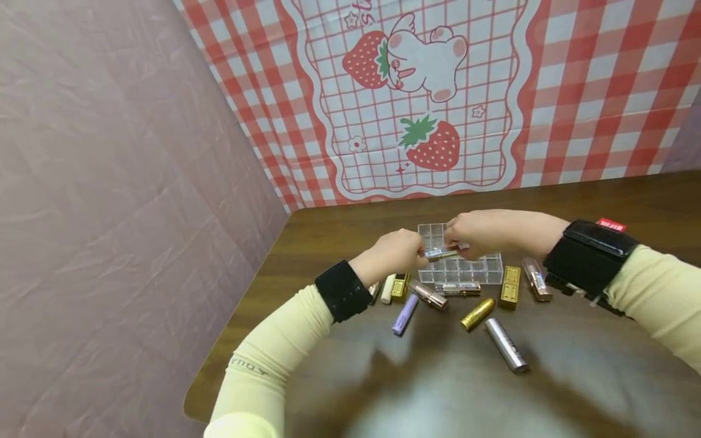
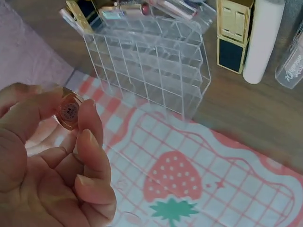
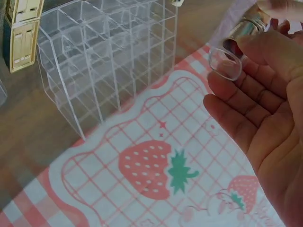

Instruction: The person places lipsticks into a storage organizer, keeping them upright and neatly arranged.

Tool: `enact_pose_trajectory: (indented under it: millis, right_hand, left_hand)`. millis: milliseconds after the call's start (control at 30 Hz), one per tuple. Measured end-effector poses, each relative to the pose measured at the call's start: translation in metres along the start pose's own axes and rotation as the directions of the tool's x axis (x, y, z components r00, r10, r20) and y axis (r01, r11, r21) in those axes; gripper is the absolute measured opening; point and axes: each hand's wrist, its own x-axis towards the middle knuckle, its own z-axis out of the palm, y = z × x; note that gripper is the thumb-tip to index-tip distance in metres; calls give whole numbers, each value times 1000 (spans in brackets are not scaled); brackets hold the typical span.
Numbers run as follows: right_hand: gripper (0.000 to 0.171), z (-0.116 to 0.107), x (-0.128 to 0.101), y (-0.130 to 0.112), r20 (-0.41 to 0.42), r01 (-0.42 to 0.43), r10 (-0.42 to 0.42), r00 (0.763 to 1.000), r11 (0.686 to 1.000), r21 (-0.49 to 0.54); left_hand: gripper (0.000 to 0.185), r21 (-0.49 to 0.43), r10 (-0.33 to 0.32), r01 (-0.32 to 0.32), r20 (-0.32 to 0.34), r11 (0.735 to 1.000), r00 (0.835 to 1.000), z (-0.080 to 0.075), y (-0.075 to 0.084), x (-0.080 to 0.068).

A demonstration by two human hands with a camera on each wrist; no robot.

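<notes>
A lipstick tube (image 1: pixel 440 253) with gold and clear parts lies sideways between my two hands, above a clear divided organizer (image 1: pixel 461 277). My left hand (image 1: pixel 397 249) pinches one end; in the left wrist view its round base (image 2: pixel 69 111), with a small label, shows between thumb and fingers. The other end is pinched by my right hand (image 1: pixel 479 232). A see-through rim (image 3: pixel 226 64) shows at that end in the right wrist view, the other right fingers spread loosely below. Fingers partly hide the tube.
Several lipsticks lie in front of the organizer: a purple tube (image 1: pixel 405 315), a gold bullet-shaped one (image 1: pixel 477 314), a silver tube (image 1: pixel 506 345), a gold square one (image 1: pixel 510 287) and a rose-gold one (image 1: pixel 429 296). A red checked cloth (image 1: pixel 263 73) hangs behind the wooden table (image 1: pixel 328 228).
</notes>
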Motion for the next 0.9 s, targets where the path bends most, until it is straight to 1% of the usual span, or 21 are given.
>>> enact_pose_trajectory:
  millis: [100, 200, 333, 400, 533, 667, 767, 900]
  right_hand:
    - [12, 9, 3, 9, -40, -22, 23, 999, 999, 26]
    - [12, 18, 5, 18, -126, -38, 43, 991, 998, 43]
    - [14, 30, 6, 27, -269, -49, 63, 961, 997, 58]
    - [16, 35, 6, 30, -315, -70, 91, 945, 994, 78]
    - [20, 45, 9, 32, -347, -127, 174, 922, 980, 155]
    - [23, 52, 14, 34, -371, -148, 215, 903, 968, 201]
    - [23, 56, 17, 37, -380, -165, 234, 895, 965, 205]
    - [20, 57, 19, 41, -368, -191, 255, 894, 961, 201]
  left_hand:
    - [24, -7, -14, 14, 11, 1000, 1000, 4, -7, 9]
    - [20, -30, -12, 12, 7, 999, 1000, 7, -14, 18]
    - [18, -63, -8, 7, -29, 998, 1000, 12, -26, 29]
    - [19, -77, -2, -1, -39, 997, 999, 13, -31, 33]
    - [20, -86, -2, -3, -52, 996, 999, 16, -39, 41]
    - [20, -76, -21, 16, -54, 997, 998, 19, -44, 50]
    - [19, -73, -26, 22, -49, 997, 998, 22, -47, 56]
    - [20, -76, -23, 20, -40, 997, 999, 27, -49, 64]
